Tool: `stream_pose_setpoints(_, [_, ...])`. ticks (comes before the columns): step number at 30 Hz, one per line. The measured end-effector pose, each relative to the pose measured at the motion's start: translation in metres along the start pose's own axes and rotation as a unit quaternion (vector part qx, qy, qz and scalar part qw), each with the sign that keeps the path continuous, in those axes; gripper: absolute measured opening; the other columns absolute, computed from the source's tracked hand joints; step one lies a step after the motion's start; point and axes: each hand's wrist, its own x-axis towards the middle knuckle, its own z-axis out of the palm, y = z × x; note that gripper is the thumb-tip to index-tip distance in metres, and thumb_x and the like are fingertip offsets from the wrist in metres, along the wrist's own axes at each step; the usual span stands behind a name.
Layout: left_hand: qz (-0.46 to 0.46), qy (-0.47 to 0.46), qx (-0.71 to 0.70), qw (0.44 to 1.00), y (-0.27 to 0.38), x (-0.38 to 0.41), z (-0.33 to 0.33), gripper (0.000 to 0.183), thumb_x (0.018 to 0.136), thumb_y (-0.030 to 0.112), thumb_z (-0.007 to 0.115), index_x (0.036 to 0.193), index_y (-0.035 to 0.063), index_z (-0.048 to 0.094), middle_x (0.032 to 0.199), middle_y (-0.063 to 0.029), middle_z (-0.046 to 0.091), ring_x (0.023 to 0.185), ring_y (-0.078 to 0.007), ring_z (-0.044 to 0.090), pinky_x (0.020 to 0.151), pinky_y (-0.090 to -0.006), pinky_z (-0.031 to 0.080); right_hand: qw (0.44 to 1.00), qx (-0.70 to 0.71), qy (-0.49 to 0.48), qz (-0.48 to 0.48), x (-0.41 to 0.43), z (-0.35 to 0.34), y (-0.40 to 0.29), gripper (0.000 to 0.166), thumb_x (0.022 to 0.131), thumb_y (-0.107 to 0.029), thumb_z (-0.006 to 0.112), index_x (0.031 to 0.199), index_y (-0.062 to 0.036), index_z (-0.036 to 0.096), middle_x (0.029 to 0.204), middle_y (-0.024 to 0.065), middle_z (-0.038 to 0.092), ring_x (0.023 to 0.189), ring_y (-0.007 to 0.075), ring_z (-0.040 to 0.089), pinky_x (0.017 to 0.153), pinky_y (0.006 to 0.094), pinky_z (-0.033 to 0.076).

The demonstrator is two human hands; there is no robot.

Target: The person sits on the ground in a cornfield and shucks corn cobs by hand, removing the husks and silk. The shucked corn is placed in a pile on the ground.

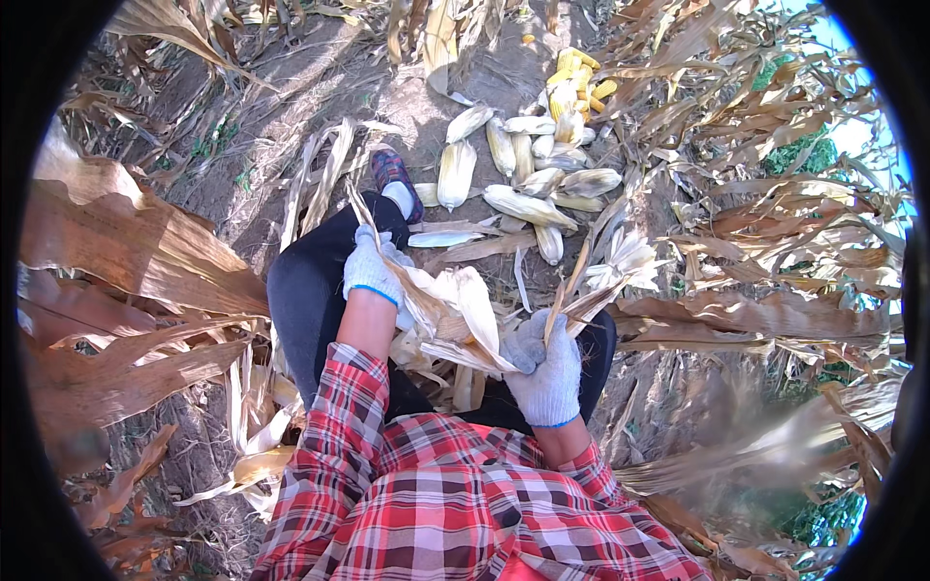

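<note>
Both my hands wear whitish knitted work gloves with blue cuffs. My left hand point(373, 267) is closed on dry corn husk leaves at the left side of a partly opened corn ear point(454, 327) above my lap. My right hand point(541, 356) grips the husk at the ear's other end, with long dry leaves sticking up past the fingers. The kernels are mostly hidden by the pale husk. Loose husks point(468, 385) lie between my legs, below the ear.
Beyond my lap, several ears in their husks point(527, 207) lie on the soil. Behind them is a small pile of husked yellow corn cobs point(577, 80). Dry corn stalks and leaves point(138, 240) stand close on the left, and more leaves point(755, 312) crowd the right.
</note>
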Motion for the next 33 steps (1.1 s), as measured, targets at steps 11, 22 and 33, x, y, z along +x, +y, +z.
stream_pose_setpoints(11, [0.000, -0.141, 0.021, 0.990, -0.037, 0.046, -0.026, 0.044, 0.095, 0.050, 0.048, 0.111, 0.0104, 0.056, 0.089, -0.0069, 0.060, 0.076, -0.0230, 0.059, 0.066, -0.0406, 0.053, 0.949, 0.309, 0.062, 0.001, 0.033, -0.041, -0.037, 0.039, 0.100, -0.040, 0.043, 0.069, -0.0157, 0.041, 0.054, -0.0064, 0.027, 0.045, 0.0076, 0.027, 0.046, 0.0245, 0.027])
stream_pose_setpoints(22, [-0.166, -0.325, 0.038, 0.930, -0.082, -0.023, -0.048, 0.041, 0.098, 0.035, 0.042, 0.117, 0.0007, 0.055, 0.104, -0.0168, 0.064, 0.085, -0.0296, 0.066, 0.073, -0.0450, 0.057, 0.998, -0.022, -0.011, -0.064, 0.016, 0.042, -0.015, 0.034, 0.098, -0.043, 0.047, 0.088, -0.0106, 0.052, 0.066, -0.0005, 0.044, 0.062, 0.0154, 0.046, 0.070, 0.0362, 0.044])
stream_pose_setpoints(33, [-0.176, -0.460, -0.170, 0.853, -0.039, -0.030, -0.041, 0.045, 0.099, 0.044, 0.040, 0.115, 0.0035, 0.051, 0.088, -0.0140, 0.061, 0.077, -0.0298, 0.062, 0.070, -0.0428, 0.055, 0.653, -0.510, -0.359, -0.429, -0.054, 0.058, 0.029, 0.026, 0.074, -0.016, 0.072, 0.095, -0.0081, 0.059, 0.088, 0.0083, 0.063, 0.088, 0.0291, 0.063, 0.093, 0.0476, 0.047])
